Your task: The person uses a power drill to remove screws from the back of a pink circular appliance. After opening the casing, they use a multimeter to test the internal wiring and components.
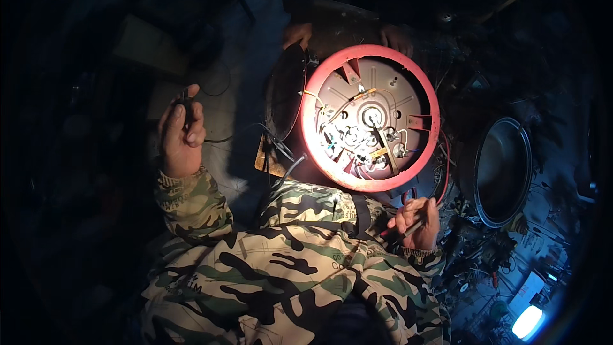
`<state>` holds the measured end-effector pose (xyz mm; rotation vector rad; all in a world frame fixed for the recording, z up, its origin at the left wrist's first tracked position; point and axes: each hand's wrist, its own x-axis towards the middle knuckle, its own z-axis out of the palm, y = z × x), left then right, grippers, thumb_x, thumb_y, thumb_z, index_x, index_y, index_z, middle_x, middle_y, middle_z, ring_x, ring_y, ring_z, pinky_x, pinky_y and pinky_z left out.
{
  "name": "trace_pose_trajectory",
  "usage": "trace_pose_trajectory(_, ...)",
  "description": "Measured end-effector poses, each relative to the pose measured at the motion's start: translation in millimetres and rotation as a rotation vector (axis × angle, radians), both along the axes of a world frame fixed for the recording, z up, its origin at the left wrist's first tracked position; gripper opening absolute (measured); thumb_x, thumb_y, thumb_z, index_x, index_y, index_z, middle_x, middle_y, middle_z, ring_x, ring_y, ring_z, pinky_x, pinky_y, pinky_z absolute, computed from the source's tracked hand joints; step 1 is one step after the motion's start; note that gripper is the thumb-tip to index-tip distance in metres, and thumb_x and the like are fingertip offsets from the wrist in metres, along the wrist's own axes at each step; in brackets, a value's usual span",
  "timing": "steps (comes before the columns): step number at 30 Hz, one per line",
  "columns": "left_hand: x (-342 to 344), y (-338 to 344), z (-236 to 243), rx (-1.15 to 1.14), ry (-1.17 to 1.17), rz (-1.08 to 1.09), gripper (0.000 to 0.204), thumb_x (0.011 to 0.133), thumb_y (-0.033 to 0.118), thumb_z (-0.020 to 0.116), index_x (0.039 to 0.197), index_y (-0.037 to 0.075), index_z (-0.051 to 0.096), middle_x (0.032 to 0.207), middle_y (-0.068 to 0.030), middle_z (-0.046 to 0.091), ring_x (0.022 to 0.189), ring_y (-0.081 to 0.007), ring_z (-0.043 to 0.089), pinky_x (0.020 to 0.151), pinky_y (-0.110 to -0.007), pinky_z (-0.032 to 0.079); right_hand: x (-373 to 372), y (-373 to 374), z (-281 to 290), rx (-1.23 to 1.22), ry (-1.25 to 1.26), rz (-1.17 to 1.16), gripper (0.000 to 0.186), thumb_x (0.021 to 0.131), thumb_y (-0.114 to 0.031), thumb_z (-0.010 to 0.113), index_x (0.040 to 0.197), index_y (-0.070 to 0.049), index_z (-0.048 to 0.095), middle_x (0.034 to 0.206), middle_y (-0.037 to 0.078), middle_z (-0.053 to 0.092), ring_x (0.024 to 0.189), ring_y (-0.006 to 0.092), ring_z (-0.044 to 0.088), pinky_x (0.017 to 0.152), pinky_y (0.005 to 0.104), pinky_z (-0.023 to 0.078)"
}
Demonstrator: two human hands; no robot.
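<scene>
A round red appliance housing point(370, 185), its open underside turned up, shows wires, terminals and a bright metal disc point(371, 117) in the middle. Raised well to its left, my left hand point(183, 134) is closed on a small dark object point(185, 99) like a plug; its exact kind is too dark to tell. Just below the housing's lower right edge, my right hand point(418, 220) grips a thin pen-like probe point(412, 229). A red wire point(446, 176) curves down toward that hand. Neither hand touches the housing.
Another person's hands point(297, 35) rest beyond the housing. A dark round cover point(285, 96) leans at its left, with a grey cable point(290, 171) below. To the right stand a metal pot point(504, 172), scattered parts point(491, 249) and a glowing lamp point(528, 323).
</scene>
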<state>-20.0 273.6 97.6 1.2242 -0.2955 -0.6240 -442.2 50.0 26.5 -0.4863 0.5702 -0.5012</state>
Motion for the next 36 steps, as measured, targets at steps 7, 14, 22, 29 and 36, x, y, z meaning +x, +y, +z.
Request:
trace_pose_trajectory(7,15.1,62.6,29.7,0.385,-0.388,0.362,0.041,0.105,0.027,0.054,0.136,0.001,0.058,0.087,0.001,0.061,0.054,0.0006,0.035,0.047,-0.017,0.027,0.0,19.7,0.2,-0.413,0.46,0.333,0.047,0.106,-0.035,0.049,0.095,0.007,0.066,0.081,0.011,0.062,0.077,0.0202,0.063,0.075,0.0367,0.052)
trace_pose_trajectory(14,10.6,96.2,46.2,0.525,-0.494,0.517,0.042,0.104,0.029,0.055,0.135,0.001,0.059,0.089,-0.0007,0.064,0.055,0.0004,0.038,0.047,-0.017,0.028,-17.1,-1.3,25.3,-0.362,0.654,0.666,0.021,0.097,-0.015,0.062,0.092,0.004,0.069,0.082,0.004,0.067,0.072,0.0094,0.058,0.066,0.0243,0.046)
trace_pose_trajectory(22,7.8,105.9,45.5,0.454,-0.423,0.54,0.047,0.105,0.031,0.052,0.136,-0.003,0.054,0.093,-0.0036,0.063,0.058,-0.0017,0.039,0.05,-0.019,0.03,-15.1,-12.0,32.3,-0.493,0.628,0.552,0.012,0.088,-0.003,0.07,0.094,0.007,0.07,0.087,0.01,0.068,0.074,0.0155,0.063,0.07,0.0269,0.05)
trace_pose_trajectory(29,1.8,108.0,45.1,0.417,-0.423,0.516,0.046,0.105,0.031,0.051,0.136,-0.003,0.055,0.096,-0.0028,0.061,0.061,-0.0025,0.039,0.053,-0.019,0.03,-3.5,-16.0,30.2,-0.709,0.479,0.84,0.014,0.08,-0.002,0.077,0.091,0.006,0.074,0.086,0.014,0.072,0.078,0.0205,0.067,0.073,0.0307,0.052)
trace_pose_trajectory(36,1.1,110.2,39.3,0.386,-0.411,0.489,0.046,0.104,0.028,0.052,0.138,-0.003,0.054,0.1,-0.004,0.064,0.075,-0.0068,0.047,0.066,-0.023,0.038,-10.5,-17.0,21.5,-0.683,0.57,0.895,0.015,0.083,-0.004,0.074,0.093,0.006,0.074,0.084,0.014,0.072,0.078,0.0189,0.067,0.072,0.031,0.052)
